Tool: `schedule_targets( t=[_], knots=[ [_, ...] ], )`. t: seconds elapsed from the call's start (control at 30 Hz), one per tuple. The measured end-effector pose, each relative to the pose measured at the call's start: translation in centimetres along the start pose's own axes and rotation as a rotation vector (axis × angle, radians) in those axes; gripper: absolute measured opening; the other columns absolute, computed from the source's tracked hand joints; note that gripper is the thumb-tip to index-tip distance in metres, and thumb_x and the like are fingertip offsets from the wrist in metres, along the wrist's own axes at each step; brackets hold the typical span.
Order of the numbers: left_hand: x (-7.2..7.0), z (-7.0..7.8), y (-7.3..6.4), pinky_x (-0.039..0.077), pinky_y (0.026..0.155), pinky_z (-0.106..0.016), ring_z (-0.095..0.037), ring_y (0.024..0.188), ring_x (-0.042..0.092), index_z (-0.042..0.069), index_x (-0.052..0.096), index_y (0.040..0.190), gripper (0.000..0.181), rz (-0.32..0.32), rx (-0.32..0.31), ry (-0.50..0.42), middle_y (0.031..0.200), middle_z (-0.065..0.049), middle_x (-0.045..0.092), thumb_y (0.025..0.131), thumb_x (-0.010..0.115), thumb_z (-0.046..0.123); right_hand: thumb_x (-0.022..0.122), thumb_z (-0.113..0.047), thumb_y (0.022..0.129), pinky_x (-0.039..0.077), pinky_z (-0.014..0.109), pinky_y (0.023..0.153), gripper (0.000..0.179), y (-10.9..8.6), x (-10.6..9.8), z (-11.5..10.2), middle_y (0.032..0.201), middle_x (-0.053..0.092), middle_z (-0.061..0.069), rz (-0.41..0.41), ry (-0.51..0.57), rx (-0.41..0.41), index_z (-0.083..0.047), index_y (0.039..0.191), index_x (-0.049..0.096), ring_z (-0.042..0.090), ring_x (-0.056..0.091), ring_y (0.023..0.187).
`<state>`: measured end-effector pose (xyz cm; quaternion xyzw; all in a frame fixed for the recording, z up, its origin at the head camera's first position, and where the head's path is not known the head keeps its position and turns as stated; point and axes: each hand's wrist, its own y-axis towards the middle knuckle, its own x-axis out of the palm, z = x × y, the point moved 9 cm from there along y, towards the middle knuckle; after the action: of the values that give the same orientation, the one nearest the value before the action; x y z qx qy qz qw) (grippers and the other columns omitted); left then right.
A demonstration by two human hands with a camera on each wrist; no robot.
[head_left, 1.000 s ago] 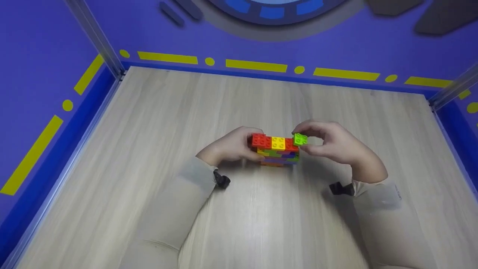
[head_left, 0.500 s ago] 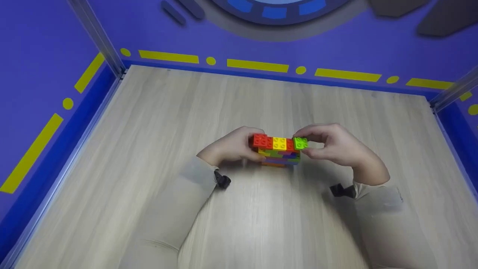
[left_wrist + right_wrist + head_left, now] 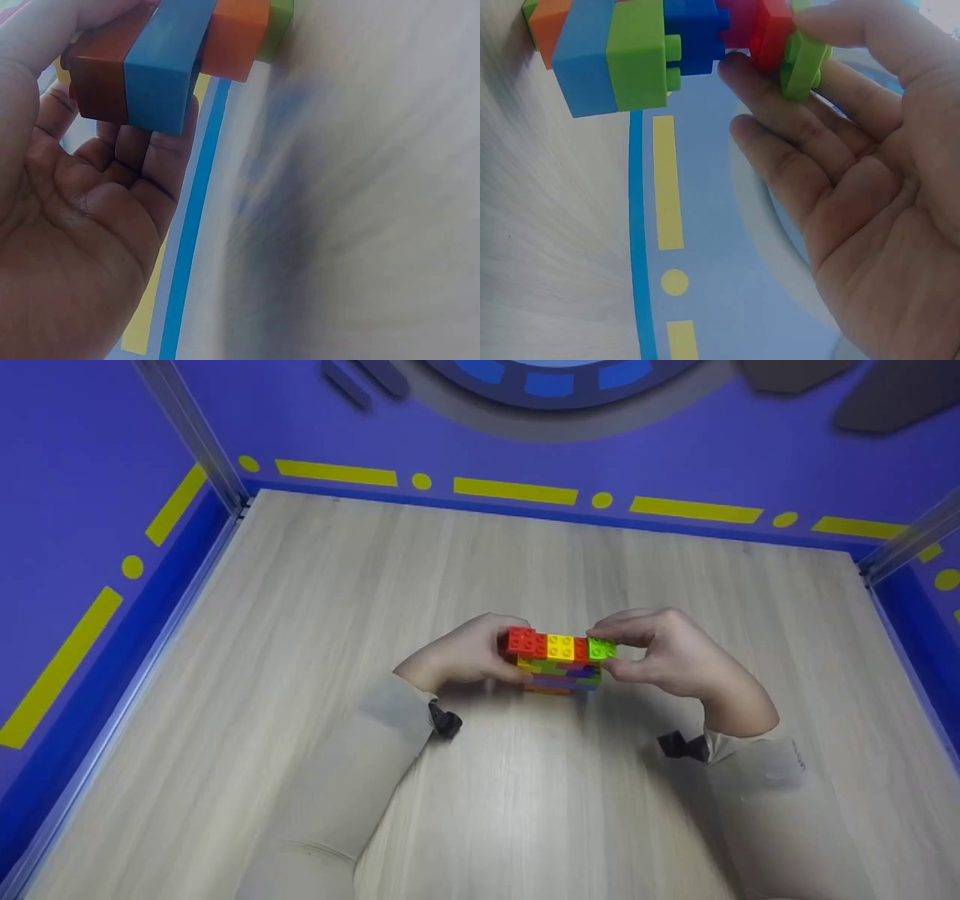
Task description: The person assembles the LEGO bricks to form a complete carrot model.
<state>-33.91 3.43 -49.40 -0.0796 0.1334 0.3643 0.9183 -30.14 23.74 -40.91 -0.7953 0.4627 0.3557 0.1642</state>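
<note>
A built wall of toy building bricks [image 3: 562, 669] stands in the middle of the table, in several coloured layers. Its top row shows red bricks [image 3: 521, 641] at the left and a yellow brick [image 3: 560, 647]. Gripping the wall's left end is my left hand [image 3: 469, 651], thumb on the near side; its far fingers are mostly hidden. At the top right end, my right hand [image 3: 667, 654] pinches a lime green brick [image 3: 601, 649] between thumb and fingers. In the right wrist view this green brick [image 3: 804, 66] sits against the red brick [image 3: 771, 37]; other fingers extend below.
The wood-grain table [image 3: 480, 795] surrounds the wall. Blue panels with yellow marks [image 3: 517, 490] enclose the back and sides. Black clips [image 3: 448, 724] hang at both sleeve cuffs. The left wrist view shows the wall's lower bricks, among them a blue one [image 3: 159, 82].
My right hand has shifted the green brick slightly nearer, and it now lines up with the top row instead of sitting askew. The left hand has kept its grip on the wall.
</note>
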Motion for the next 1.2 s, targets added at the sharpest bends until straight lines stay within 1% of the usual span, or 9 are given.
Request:
schedule_targets(
  t=[0.1, 0.43, 0.53, 0.7, 0.8, 0.9, 0.97, 1.03, 1.2],
  knots=[
    [0.1, -0.1, 0.0, 0.054, 0.121, -0.04, -0.015, 0.118, 0.074, 0.013, 0.079, 0.125, 0.04, 0.0, -0.003, 0.005, 0.127, -0.002, 0.084, 0.089, 0.094, 0.009, 0.084, 0.002, 0.092, 0.062, 0.059, 0.109, 0.039, 0.0, 0.1, -0.1, 0.135, 0.083, 0.012, 0.002, -0.012, -0.003, -0.006, 0.13, 0.085, 0.035, 0.077, 0.129],
    [-0.1, 0.0, 0.0, 0.054, 0.121, -0.041, -0.016, 0.117, 0.073, 0.012, 0.079, 0.125, 0.04, -0.005, 0.0, 0.007, 0.127, -0.003, 0.083, 0.089, 0.093, 0.008, 0.081, 0.001, 0.089, 0.054, 0.065, 0.12, 0.039, 0.5, 0.3, 0.5, 0.131, 0.082, 0.01, 0.006, -0.001, 0.009, -0.007, 0.126, 0.084, 0.033, 0.073, 0.129],
    [0.0, -0.1, 0.0, 0.054, 0.121, -0.041, -0.016, 0.117, 0.073, 0.012, 0.079, 0.126, 0.04, -0.004, 0.0, 0.015, 0.127, -0.003, 0.083, 0.088, 0.093, 0.008, 0.081, -0.001, 0.091, 0.047, 0.069, 0.124, 0.039, 0.6, 0.8, 1.3, 0.134, 0.08, 0.011, -0.036, 0.05, 0.008, -0.007, 0.129, 0.08, 0.036, 0.07, 0.134],
    [0.1, 0.0, 0.2, 0.053, 0.123, -0.042, -0.015, 0.117, 0.072, 0.011, 0.078, 0.126, 0.039, -0.006, -0.001, 0.035, 0.127, -0.003, 0.083, 0.089, 0.092, 0.007, 0.088, -0.009, 0.091, 0.033, 0.076, 0.132, 0.061, 0.8, 2.7, 4.3, 0.152, 0.07, 0.014, -0.181, 0.187, 0.07, -0.009, 0.147, 0.065, 0.04, 0.059, 0.149],
    [0.2, -0.1, 0.2, 0.053, 0.122, -0.041, -0.014, 0.117, 0.072, 0.012, 0.078, 0.125, 0.039, -0.009, -0.001, 0.041, 0.127, -0.002, 0.083, 0.089, 0.092, 0.008, 0.092, -0.009, 0.087, 0.04, 0.064, 0.132, 0.064, 0.9, 3.9, 6.2, 0.149, 0.072, 0.01, -0.245, 0.247, 0.122, -0.01, 0.145, 0.065, 0.034, 0.062, 0.144],
    [0.3, 0.0, 0.2, 0.054, 0.121, -0.04, -0.013, 0.117, 0.072, 0.012, 0.078, 0.125, 0.039, -0.011, 0.001, 0.035, 0.126, -0.002, 0.083, 0.089, 0.092, 0.008, 0.093, -0.005, 0.084, 0.053, 0.04, 0.123, 0.059, 1.0, 4.4, 7.0, 0.139, 0.078, 0.01, -0.253, 0.281, 0.138, -0.008, 0.138, 0.069, 0.03, 0.069, 0.13],
    [0.3, 0.0, 0.2, 0.054, 0.121, -0.039, -0.013, 0.117, 0.072, 0.012, 0.078, 0.124, 0.038, -0.011, 0.002, 0.027, 0.126, -0.002, 0.083, 0.089, 0.092, 0.007, 0.093, -0.005, 0.083, 0.055, 0.028, 0.115, 0.056, 1.2, 4.6, 7.2, 0.135, 0.08, 0.009, -0.242, 0.278, 0.133, -0.008, 0.135, 0.072, 0.028, 0.072, 0.124],
    [0.3, 0.1, 0.2, 0.054, 0.121, -0.04, -0.014, 0.117, 0.073, 0.012, 0.078, 0.125, 0.039, -0.012, 0.001, 0.023, 0.127, -0.002, 0.083, 0.089, 0.092, 0.006, 0.094, -0.005, 0.082, 0.054, 0.025, 0.113, 0.056, 1.3, 4.7, 7.5, 0.133, 0.081, 0.008, -0.227, 0.272, 0.136, -0.01, 0.133, 0.073, 0.027, 0.073, 0.122],
    [0.1, -0.3, 0.0, 0.053, 0.123, -0.042, -0.016, 0.122, 0.072, 0.014, 0.076, 0.132, 0.044, -0.001, -0.027, 0.034, 0.131, -0.001, 0.082, 0.091, 0.092, 0.011, 0.094, -0.003, 0.082, 0.053, 0.028, 0.115, 0.053, 1.6, 4.8, 8.4, 0.131, 0.083, 0.008, -0.176, 0.276, 0.159, -0.01, 0.131, 0.076, 0.023, 0.075, 0.121]
  ],
)
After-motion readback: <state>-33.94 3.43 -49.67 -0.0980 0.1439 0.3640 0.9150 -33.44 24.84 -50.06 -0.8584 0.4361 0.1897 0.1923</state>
